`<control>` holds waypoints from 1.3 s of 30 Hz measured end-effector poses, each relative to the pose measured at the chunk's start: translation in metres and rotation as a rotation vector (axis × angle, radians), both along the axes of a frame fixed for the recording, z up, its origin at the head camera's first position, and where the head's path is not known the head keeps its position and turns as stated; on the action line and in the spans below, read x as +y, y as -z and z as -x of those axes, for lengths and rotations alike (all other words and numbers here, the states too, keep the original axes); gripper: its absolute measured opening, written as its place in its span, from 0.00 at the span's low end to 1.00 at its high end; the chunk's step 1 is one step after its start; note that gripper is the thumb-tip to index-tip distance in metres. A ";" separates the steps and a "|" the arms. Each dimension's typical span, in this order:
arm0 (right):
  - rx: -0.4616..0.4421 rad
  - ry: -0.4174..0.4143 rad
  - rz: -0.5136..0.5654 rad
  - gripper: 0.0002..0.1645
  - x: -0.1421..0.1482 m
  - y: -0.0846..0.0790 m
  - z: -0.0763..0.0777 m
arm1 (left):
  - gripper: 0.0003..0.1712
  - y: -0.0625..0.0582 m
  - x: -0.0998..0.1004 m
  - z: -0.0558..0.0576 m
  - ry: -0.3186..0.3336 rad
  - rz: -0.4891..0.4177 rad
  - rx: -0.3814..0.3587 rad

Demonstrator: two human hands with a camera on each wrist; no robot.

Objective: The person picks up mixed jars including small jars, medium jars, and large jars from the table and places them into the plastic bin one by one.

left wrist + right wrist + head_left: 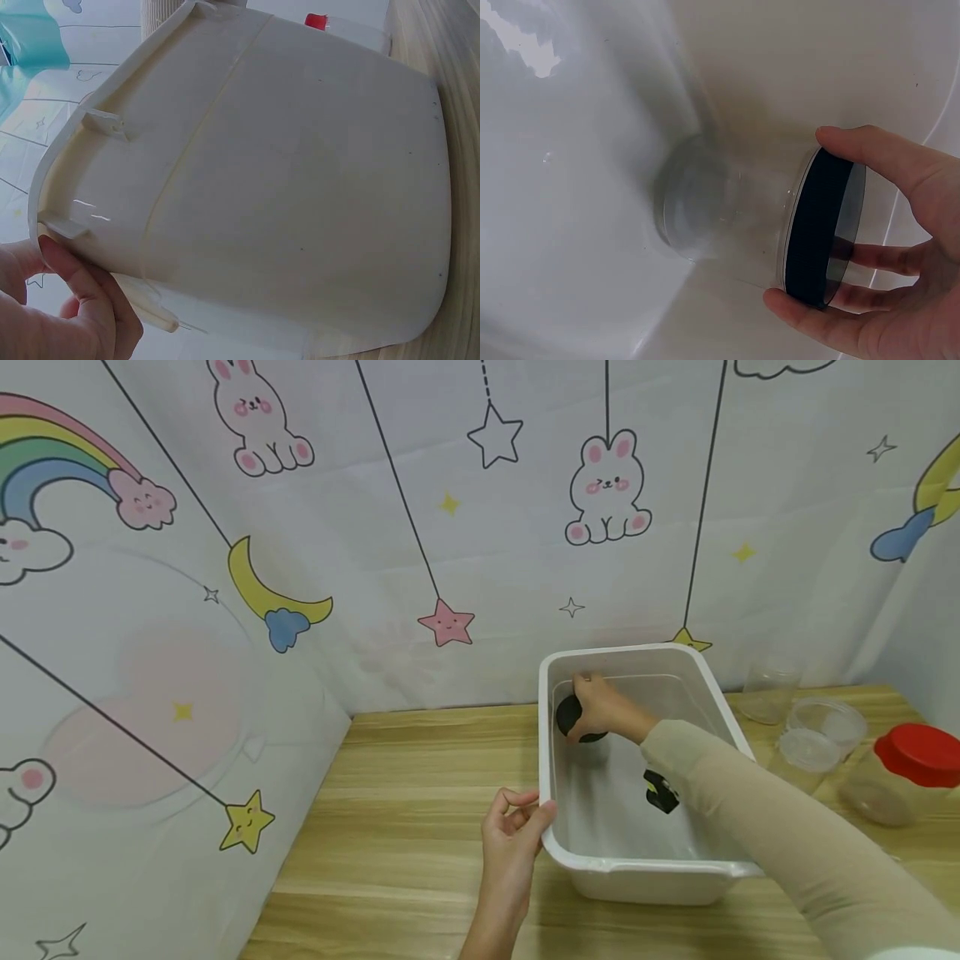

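A white plastic tub (645,865) stands on the wooden table. My left hand (512,835) pinches its rim at the near left corner; in the left wrist view the curled fingers (90,292) lie under the rim, against the outer wall. Inside the tub, at the far left, my right hand (600,706) grips the black lid (572,717) of a clear jar. The right wrist view shows thumb and fingers spread around the edge of that lid (817,225), with the transparent jar (705,202) beneath it, its base by the tub's floor.
Right of the tub stand a clear jar with a red lid (926,756) and several clear containers (825,727). A small black object with a yellow mark (662,792) shows below my right forearm. A printed cloth (510,552) hangs behind the table (420,793).
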State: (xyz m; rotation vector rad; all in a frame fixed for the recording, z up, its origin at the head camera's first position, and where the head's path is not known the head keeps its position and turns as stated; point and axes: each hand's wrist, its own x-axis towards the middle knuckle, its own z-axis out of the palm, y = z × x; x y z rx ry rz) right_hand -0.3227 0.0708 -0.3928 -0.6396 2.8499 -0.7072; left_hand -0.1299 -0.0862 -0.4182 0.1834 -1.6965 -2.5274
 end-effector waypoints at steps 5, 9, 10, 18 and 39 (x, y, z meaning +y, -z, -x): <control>-0.010 0.010 0.009 0.61 0.000 0.002 -0.001 | 0.11 0.000 0.000 0.000 0.002 0.003 -0.001; -0.004 0.006 -0.010 0.56 0.000 0.003 -0.001 | 0.11 0.000 0.000 0.000 0.006 0.015 0.001; -0.002 0.006 -0.016 0.55 0.000 0.003 -0.001 | 0.11 0.000 0.000 0.000 0.006 0.017 0.001; -0.009 0.009 -0.025 0.51 0.000 0.003 -0.001 | 0.12 0.000 0.000 0.000 0.006 0.020 0.005; -0.069 0.032 -0.047 0.60 0.000 -0.001 -0.004 | 0.11 -0.001 0.000 0.000 -0.003 0.011 0.010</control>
